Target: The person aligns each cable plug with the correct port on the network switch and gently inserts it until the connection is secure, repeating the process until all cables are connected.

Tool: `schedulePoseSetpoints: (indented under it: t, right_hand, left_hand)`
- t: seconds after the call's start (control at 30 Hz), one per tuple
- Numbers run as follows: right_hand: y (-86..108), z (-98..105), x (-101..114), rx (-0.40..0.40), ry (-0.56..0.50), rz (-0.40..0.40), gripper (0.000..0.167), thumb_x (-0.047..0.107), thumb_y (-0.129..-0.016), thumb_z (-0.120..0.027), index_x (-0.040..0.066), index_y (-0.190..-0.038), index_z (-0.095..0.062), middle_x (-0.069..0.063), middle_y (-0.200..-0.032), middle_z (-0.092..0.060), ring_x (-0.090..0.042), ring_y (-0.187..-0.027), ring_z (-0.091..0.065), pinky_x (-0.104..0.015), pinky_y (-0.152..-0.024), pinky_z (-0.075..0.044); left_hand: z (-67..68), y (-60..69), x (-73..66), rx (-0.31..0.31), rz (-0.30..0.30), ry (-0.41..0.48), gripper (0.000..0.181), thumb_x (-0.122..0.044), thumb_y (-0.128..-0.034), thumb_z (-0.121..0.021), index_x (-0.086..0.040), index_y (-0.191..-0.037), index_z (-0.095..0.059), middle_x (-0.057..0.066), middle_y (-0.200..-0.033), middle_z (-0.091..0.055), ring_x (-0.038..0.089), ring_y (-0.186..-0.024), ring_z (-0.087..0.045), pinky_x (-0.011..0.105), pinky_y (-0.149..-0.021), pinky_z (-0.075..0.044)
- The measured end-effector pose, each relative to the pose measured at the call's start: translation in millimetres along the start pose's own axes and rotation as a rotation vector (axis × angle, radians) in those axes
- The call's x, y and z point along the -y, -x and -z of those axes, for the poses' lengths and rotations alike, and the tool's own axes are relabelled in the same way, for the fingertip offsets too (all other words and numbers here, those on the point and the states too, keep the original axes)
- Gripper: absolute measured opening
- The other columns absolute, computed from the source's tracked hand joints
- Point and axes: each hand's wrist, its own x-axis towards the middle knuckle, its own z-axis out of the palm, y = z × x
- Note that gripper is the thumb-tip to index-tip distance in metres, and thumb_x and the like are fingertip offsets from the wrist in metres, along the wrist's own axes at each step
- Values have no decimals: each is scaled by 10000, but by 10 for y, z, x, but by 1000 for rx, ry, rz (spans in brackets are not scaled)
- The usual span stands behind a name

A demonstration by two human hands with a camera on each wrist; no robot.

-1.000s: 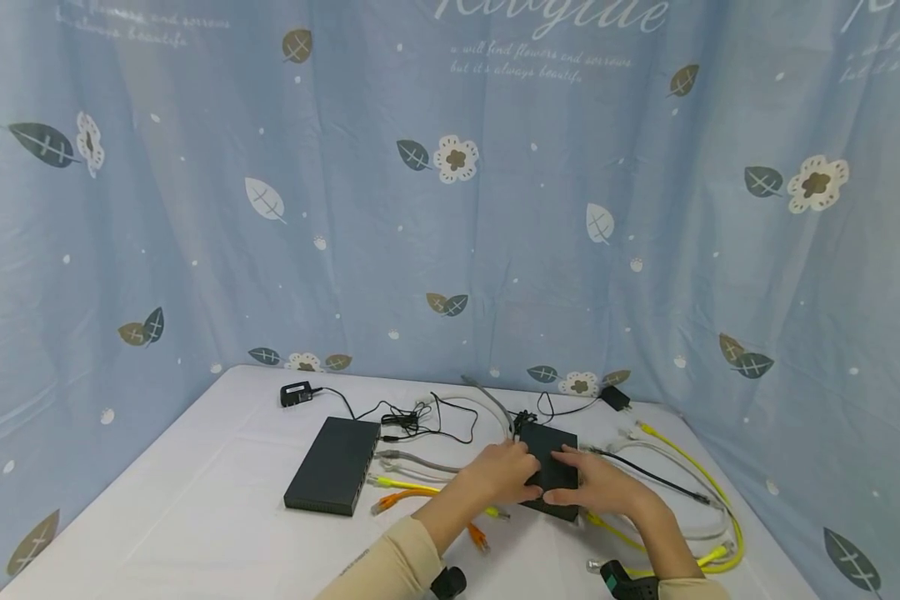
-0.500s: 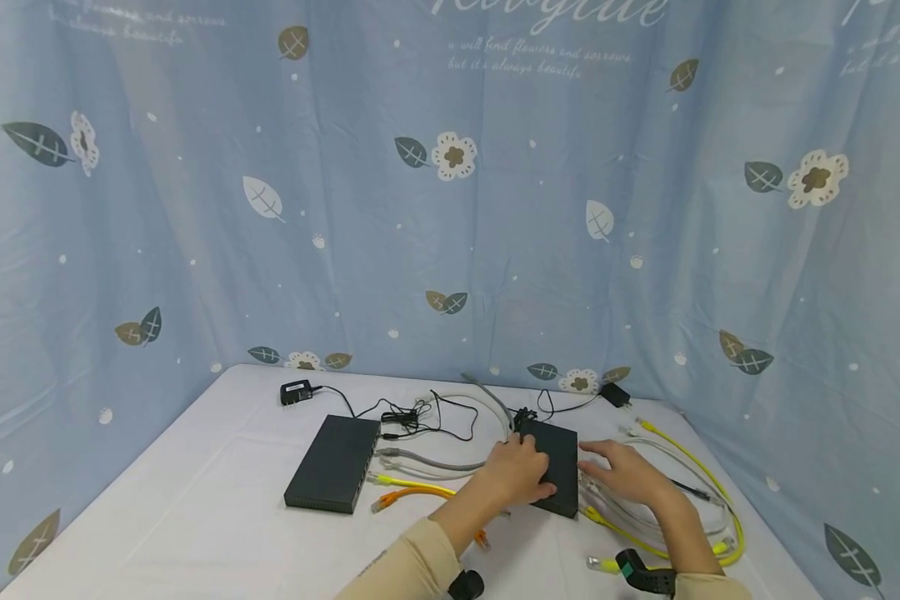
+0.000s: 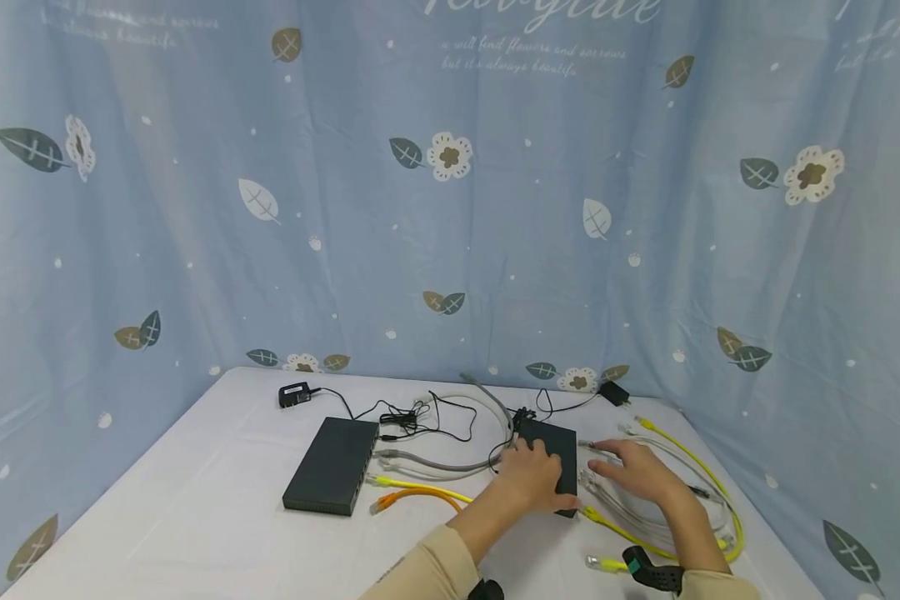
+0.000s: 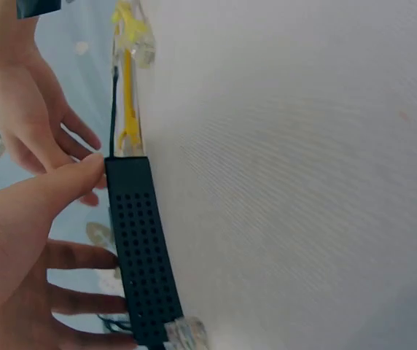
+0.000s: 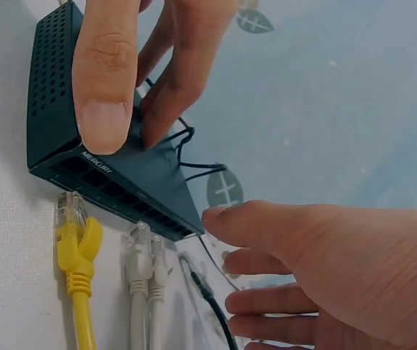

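A black network switch (image 3: 555, 433) marked MERCURY lies on the right half of the table. My left hand (image 3: 532, 477) rests on its top with fingers spread; in the left wrist view the thumb touches a corner of the perforated end of the switch (image 4: 139, 248). Just off its right side, my right hand (image 3: 641, 473) hovers over the cables with loose fingers and holds nothing visible. In the right wrist view a yellow network cable plug (image 5: 76, 237), two white cable plugs (image 5: 137, 266) and a black cable (image 5: 207, 292) lie facing the port row, apart from it.
A second black switch (image 3: 332, 467) sits to the left, with grey, yellow and orange cables (image 3: 412, 493) beside its ports. Two power adapters, one at left (image 3: 295, 394) and one at right (image 3: 613, 392), lie at the back. A blue patterned curtain (image 3: 360, 250) hangs behind.
My left hand has slid right across the top of the switch. The right hand has come off the switch and moved right, above the cables.
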Motion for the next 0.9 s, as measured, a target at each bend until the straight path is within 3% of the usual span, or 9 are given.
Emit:
schedulePoseSetpoints:
  t: [0.17, 0.43, 0.67, 0.9]
  right_hand:
    - [-2, 3, 1, 5, 4, 4, 524, 333, -942, -638, -60, -1287, -596, -264, -1299, -601, -467, -1210, -547, -590, -940, -469]
    - [-1, 8, 27, -12, 16, 27, 521, 343, -935, -646, -48, -1276, -610, -246, -1285, -618, -457, -1199, -560, -592, -940, -468]
    - [4, 8, 40, -25, 32, 37, 560, 371, -928, -649, -50, -1295, -595, -241, -1295, -614, -446, -1195, -567, -579, -937, -476]
    - [24, 24, 59, -24, 21, 30, 572, 350, -936, -644, -53, -1332, -558, -264, -1334, -578, -456, -1210, -554, -584, -940, -472]
  left_hand:
    - [24, -32, -82, 59, 28, -19, 775, -868, -743, -491, -335, -1293, -608, 21, -1329, -573, 301, -1191, -570, 451, -822, -550]
    - [-15, -41, -160, 46, 58, -54, 794, -867, -743, -499, -317, -1307, -596, 30, -1370, -551, 331, -1239, -553, 466, -851, -548]
    - [-139, -68, -50, 24, 38, -59, 757, -840, -744, -537, -303, -1273, -606, 13, -1328, -565, 285, -1192, -564, 435, -844, -543]
    - [-111, -35, 81, 2, -20, -50, 687, -786, -746, -595, -296, -1226, -630, -6, -1247, -583, 252, -1152, -570, 393, -830, -540]
